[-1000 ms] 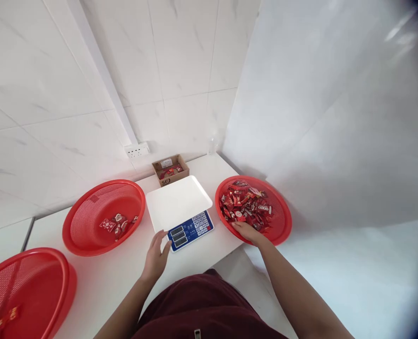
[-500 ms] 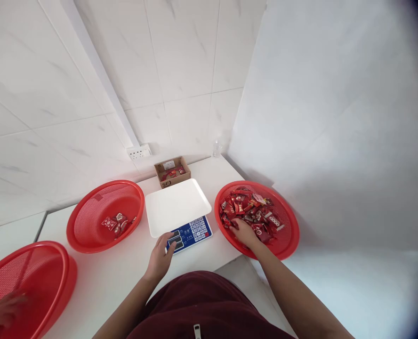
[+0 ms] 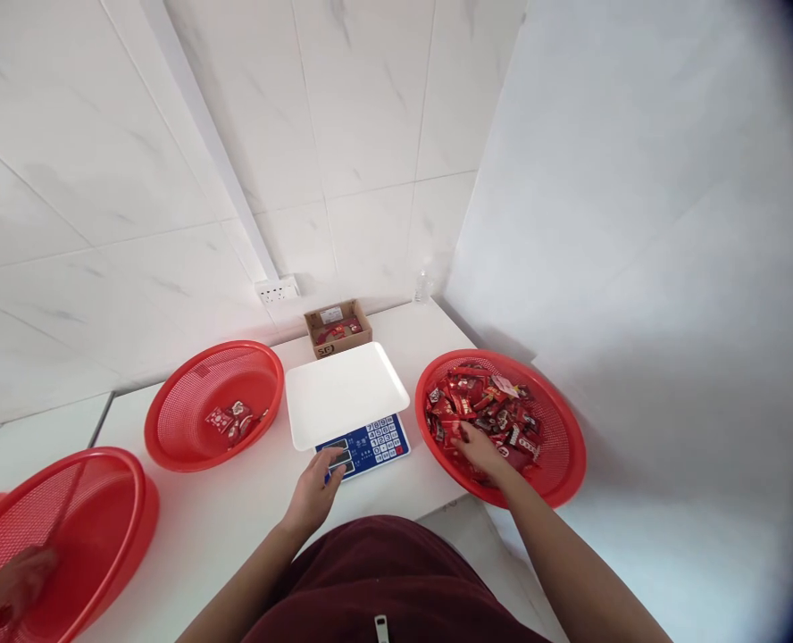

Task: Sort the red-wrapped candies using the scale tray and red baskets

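My left hand [image 3: 316, 487] rests at the display end of the blue keypad panel [image 3: 370, 448] of a scale, its fingers apart and nothing in them. The scale's white tray [image 3: 346, 393] is bare. On the right, my right hand [image 3: 480, 446] reaches into a red basket [image 3: 567, 446] among many red wrapped packets [image 3: 487, 402]. Its fingers are bent together at the packets, and what they grip is too small to make out. Another red basket [image 3: 182, 420], left of the scale, has several red packets [image 3: 237, 421] at its bottom.
A small cardboard box [image 3: 339, 344] with red packets stands behind the tray, near a clear bottle [image 3: 421, 288]. At the lower left, another person's hand [image 3: 21, 576] is inside a red basket [image 3: 132, 536]. A socket strip [image 3: 277, 289] is on the tiled wall.
The view has shifted slightly, so most things appear a little further right. My right hand has lifted slightly among the packets with fingers drawn together. The other person's hand has moved within its basket.
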`<action>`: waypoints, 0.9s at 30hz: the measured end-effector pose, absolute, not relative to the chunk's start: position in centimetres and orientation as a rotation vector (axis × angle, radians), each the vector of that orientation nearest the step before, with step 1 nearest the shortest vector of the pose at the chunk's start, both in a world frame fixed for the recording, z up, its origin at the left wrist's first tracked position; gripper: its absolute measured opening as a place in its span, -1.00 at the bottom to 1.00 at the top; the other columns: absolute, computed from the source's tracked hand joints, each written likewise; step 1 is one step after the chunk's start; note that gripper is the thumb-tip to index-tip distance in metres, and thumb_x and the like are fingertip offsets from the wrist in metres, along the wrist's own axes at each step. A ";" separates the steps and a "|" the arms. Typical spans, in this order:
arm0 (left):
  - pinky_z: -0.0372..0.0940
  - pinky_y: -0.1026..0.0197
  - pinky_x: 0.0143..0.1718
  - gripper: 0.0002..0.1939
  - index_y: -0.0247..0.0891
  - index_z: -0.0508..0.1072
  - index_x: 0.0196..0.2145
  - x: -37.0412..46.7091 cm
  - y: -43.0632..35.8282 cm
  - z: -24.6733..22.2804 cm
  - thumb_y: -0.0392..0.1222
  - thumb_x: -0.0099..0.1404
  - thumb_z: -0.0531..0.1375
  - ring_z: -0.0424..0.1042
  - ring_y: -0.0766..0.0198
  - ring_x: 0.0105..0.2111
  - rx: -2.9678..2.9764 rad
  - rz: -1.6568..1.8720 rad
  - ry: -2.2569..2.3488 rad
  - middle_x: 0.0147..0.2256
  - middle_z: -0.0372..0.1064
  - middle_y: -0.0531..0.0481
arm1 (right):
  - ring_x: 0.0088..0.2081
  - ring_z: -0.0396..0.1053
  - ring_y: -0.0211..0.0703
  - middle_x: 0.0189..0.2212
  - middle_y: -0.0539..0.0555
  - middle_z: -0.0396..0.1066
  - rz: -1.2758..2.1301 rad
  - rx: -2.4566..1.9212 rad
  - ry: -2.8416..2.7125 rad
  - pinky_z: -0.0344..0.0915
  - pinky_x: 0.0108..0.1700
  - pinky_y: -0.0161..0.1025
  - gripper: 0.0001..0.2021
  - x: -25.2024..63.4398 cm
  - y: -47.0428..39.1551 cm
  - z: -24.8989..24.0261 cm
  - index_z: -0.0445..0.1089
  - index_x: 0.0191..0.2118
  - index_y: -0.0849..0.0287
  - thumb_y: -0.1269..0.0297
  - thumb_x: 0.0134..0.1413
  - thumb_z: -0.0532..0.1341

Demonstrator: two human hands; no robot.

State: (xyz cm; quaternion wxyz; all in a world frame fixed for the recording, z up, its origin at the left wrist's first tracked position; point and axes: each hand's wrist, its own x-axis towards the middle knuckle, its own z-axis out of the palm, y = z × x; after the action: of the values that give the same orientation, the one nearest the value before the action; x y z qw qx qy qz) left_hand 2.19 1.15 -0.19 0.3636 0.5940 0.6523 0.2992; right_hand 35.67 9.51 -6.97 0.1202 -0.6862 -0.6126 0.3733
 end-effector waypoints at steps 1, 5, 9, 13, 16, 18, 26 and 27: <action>0.33 0.11 -0.10 -0.74 -0.12 0.41 -0.14 2.2 1.1 -0.3 -0.10 0.20 0.10 0.41 0.18 -0.12 1.524 0.766 1.669 -0.14 0.43 -0.03 | -0.15 0.38 -0.12 -0.19 0.14 0.45 1.129 -1.947 -1.688 0.27 -0.14 -0.24 -0.71 36.2 9.2 -6.9 0.27 -0.07 0.21 0.32 0.07 0.05; 0.31 0.09 -0.08 -0.72 -0.14 0.42 -0.15 2.5 1.2 -0.7 -0.08 0.18 0.12 0.41 0.16 -0.13 1.441 0.745 1.634 -0.16 0.44 -0.05 | -0.13 0.40 -0.11 -0.16 0.11 0.44 1.225 -1.769 -1.244 0.36 -0.19 -0.20 -0.63 37.3 7.9 -5.7 0.19 0.01 0.17 0.17 0.09 0.03; 0.27 0.10 -0.04 -0.68 -0.15 0.41 -0.14 4.0 1.8 0.2 -0.04 0.14 0.17 0.41 0.16 -0.12 1.269 0.725 1.508 -0.19 0.45 -0.05 | -0.16 0.42 -0.14 -0.12 0.10 0.41 1.404 -1.558 -0.990 0.39 -0.27 -0.22 -0.59 35.3 6.9 -2.3 0.18 0.00 0.06 0.03 0.03 0.11; 0.30 0.13 -0.16 -0.52 -0.19 0.35 -0.03 6.3 2.4 1.6 0.04 0.11 0.21 0.41 0.21 -0.19 1.042 0.667 1.305 -0.15 0.41 -0.10 | -0.30 0.42 -0.17 -0.27 0.04 0.44 1.728 -1.364 -1.244 0.36 -0.42 -0.29 -0.64 30.4 5.8 1.2 0.24 -0.10 0.09 0.07 -0.02 0.20; 0.31 0.18 -0.26 -0.51 -0.23 0.34 -0.07 7.4 2.5 1.8 0.08 0.11 0.22 0.41 0.26 -0.26 0.889 0.662 1.179 -0.16 0.41 -0.12 | -0.41 0.39 -0.23 -0.39 -0.01 0.42 1.887 -1.254 -1.578 0.29 -0.51 -0.35 -0.68 26.5 5.2 2.3 0.28 -0.12 0.13 0.19 -0.03 0.20; 0.30 0.21 -0.29 -0.54 -0.27 0.37 -0.16 7.4 2.7 1.5 0.10 0.09 0.23 0.41 0.29 -0.31 0.828 0.712 1.174 -0.22 0.43 -0.10 | -0.40 0.40 -0.24 -0.39 -0.01 0.42 1.915 -1.225 -1.651 0.27 -0.51 -0.37 -0.65 24.7 5.0 2.2 0.28 -0.07 0.14 0.24 -0.04 0.19; 0.32 0.25 -0.26 -0.67 -0.25 0.30 -0.21 3.8 6.7 1.7 -0.01 0.17 0.22 0.45 0.34 -0.37 0.383 1.050 1.274 -0.27 0.42 -0.06 | -0.30 0.39 -0.20 -0.33 0.03 0.39 1.860 -1.372 -1.199 0.37 -0.30 -0.22 -0.46 24.2 5.4 -0.4 0.20 0.07 0.12 0.14 -0.09 0.24; 0.33 0.25 -0.24 -0.66 -0.23 0.27 -0.13 3.4 7.2 1.9 -0.04 0.19 0.20 0.45 0.34 -0.34 0.343 1.080 1.306 -0.22 0.40 -0.08 | -0.25 0.40 -0.18 -0.28 0.06 0.40 1.859 -1.365 -1.110 0.38 -0.25 -0.20 -0.46 24.4 5.5 -0.7 0.21 0.06 0.10 0.16 -0.11 0.25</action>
State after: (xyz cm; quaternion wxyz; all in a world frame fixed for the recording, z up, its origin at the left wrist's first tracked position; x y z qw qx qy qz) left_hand 3.42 7.23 1.91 0.6490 0.1511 0.5747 0.4751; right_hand 24.37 5.52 -0.68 0.2869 -0.5107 -0.4154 0.6959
